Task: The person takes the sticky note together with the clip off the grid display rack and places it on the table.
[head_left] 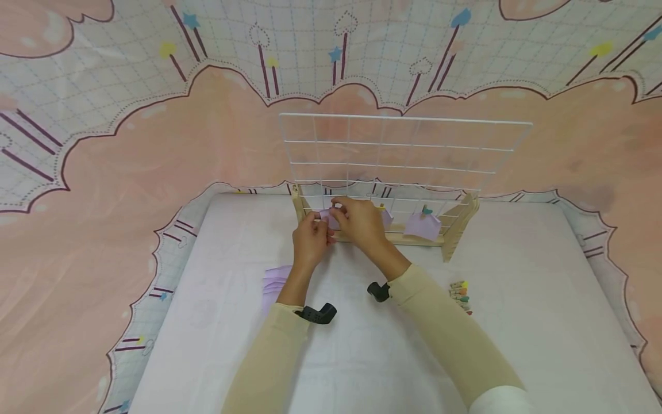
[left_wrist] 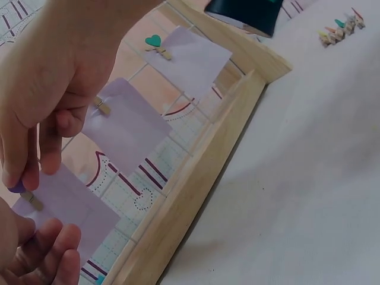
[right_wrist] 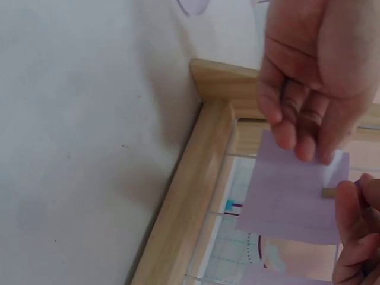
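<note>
Leftmost card held at the rack as its peg goes on

The leftmost card [right_wrist: 285,196] hangs at the left end of the rack [head_left: 406,119], in front of the low wires. A wooden peg with a purple top [left_wrist: 31,200] sits over the card's upper edge. The right fingers [left_wrist: 31,172] pinch that purple top, above the card; the left fingers [right_wrist: 307,139] are curled, with the thumb against the card's side nearest the rack's left post, and seem to steady it. Whether the peg has also caught a wire cannot be told.

The step in hand looks to be fastening this card to the rack. The next move probably calls for easing the right fingers off the peg while the left keep the card still, then letting go once it is firm.

Further right on the rack, the middle card [left_wrist: 126,127] and the rightmost card [head_left: 423,225] each hang from a peg. On the surface [head_left: 357,356], spare cards [head_left: 274,282] lie before the rack's left end, and spare pegs [head_left: 459,296] before its right end.
</note>
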`<state>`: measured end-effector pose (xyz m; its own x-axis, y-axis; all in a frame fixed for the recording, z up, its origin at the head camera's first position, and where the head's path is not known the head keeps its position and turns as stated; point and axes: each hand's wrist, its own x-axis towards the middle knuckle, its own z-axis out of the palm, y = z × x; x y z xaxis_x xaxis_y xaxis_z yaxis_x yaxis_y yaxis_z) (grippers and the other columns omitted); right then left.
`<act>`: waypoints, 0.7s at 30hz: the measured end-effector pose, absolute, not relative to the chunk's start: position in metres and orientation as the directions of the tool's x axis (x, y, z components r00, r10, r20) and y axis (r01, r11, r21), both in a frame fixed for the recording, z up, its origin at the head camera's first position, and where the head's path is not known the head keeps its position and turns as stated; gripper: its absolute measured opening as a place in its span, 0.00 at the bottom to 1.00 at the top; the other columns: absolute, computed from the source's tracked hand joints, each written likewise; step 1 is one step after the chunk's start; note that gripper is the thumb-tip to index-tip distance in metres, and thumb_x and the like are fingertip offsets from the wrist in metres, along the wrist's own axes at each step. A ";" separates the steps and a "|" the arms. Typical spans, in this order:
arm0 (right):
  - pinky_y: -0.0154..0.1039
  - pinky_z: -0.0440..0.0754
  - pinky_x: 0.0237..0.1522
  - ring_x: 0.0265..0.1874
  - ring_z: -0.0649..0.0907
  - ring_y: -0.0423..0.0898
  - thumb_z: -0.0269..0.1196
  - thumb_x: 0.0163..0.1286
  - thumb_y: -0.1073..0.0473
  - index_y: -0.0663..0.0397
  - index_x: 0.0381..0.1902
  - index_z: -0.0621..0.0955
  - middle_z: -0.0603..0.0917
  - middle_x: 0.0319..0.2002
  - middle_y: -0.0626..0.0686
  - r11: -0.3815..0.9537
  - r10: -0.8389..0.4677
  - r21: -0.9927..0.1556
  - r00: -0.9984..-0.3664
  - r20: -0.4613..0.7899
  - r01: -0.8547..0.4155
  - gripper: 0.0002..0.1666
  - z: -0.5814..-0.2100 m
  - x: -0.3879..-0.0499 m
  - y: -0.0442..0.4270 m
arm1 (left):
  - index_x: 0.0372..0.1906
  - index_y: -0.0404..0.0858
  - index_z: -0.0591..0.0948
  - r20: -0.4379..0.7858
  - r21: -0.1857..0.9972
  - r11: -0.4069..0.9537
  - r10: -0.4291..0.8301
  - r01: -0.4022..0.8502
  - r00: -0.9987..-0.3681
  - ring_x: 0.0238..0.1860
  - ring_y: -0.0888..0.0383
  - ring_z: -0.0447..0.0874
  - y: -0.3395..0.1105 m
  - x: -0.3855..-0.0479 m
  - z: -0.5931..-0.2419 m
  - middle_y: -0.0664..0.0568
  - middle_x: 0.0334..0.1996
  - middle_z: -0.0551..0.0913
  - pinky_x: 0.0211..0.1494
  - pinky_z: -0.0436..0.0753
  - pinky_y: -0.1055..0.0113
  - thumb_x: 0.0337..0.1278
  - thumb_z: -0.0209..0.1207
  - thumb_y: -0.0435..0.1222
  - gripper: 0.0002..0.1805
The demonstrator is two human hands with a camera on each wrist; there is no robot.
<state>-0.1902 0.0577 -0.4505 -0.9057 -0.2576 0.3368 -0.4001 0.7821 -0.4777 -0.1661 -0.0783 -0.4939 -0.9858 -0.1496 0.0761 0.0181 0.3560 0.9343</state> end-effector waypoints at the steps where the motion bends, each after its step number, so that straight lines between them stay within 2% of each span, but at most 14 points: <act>1: 0.40 0.82 0.26 0.29 0.88 0.47 0.65 0.73 0.54 0.52 0.52 0.86 0.92 0.35 0.53 0.784 -0.252 -0.474 -0.904 0.347 -0.400 0.14 -0.451 -0.190 0.057 | 0.43 0.32 0.78 0.084 0.930 0.368 -0.152 0.022 -0.985 0.24 0.45 0.90 -0.078 -0.166 -0.494 0.41 0.27 0.89 0.24 0.83 0.71 0.76 0.52 0.34 0.08; 4: 0.42 0.82 0.25 0.28 0.88 0.48 0.65 0.74 0.55 0.52 0.48 0.87 0.92 0.34 0.53 0.792 -0.239 -0.457 -0.895 0.377 -0.404 0.10 -0.454 -0.190 0.054 | 0.41 0.32 0.78 0.106 0.919 0.393 -0.161 0.035 -0.981 0.22 0.49 0.89 -0.078 -0.168 -0.493 0.41 0.26 0.89 0.24 0.83 0.72 0.75 0.53 0.33 0.08; 10: 0.43 0.78 0.20 0.21 0.83 0.48 0.64 0.75 0.56 0.51 0.40 0.86 0.90 0.29 0.52 0.822 -0.223 -0.394 -0.869 0.442 -0.412 0.06 -0.459 -0.191 0.052 | 0.40 0.31 0.78 0.110 0.926 0.375 -0.177 0.037 -0.978 0.21 0.48 0.89 -0.077 -0.169 -0.492 0.39 0.26 0.88 0.23 0.83 0.71 0.75 0.53 0.32 0.08; 16: 0.44 0.82 0.23 0.25 0.88 0.49 0.65 0.73 0.55 0.52 0.40 0.87 0.91 0.32 0.52 0.816 -0.196 -0.393 -0.842 0.502 -0.425 0.07 -0.463 -0.191 0.051 | 0.39 0.31 0.77 0.104 0.928 0.371 -0.187 0.028 -0.977 0.21 0.48 0.89 -0.077 -0.169 -0.493 0.38 0.26 0.88 0.23 0.82 0.73 0.75 0.52 0.31 0.07; 21: 0.43 0.82 0.24 0.23 0.86 0.47 0.66 0.73 0.57 0.54 0.39 0.87 0.91 0.31 0.53 0.786 -0.178 -0.423 -0.821 0.543 -0.450 0.07 -0.468 -0.190 0.051 | 0.39 0.31 0.77 0.100 0.926 0.378 -0.185 0.023 -0.978 0.21 0.48 0.89 -0.078 -0.169 -0.495 0.38 0.26 0.88 0.23 0.82 0.73 0.74 0.51 0.30 0.07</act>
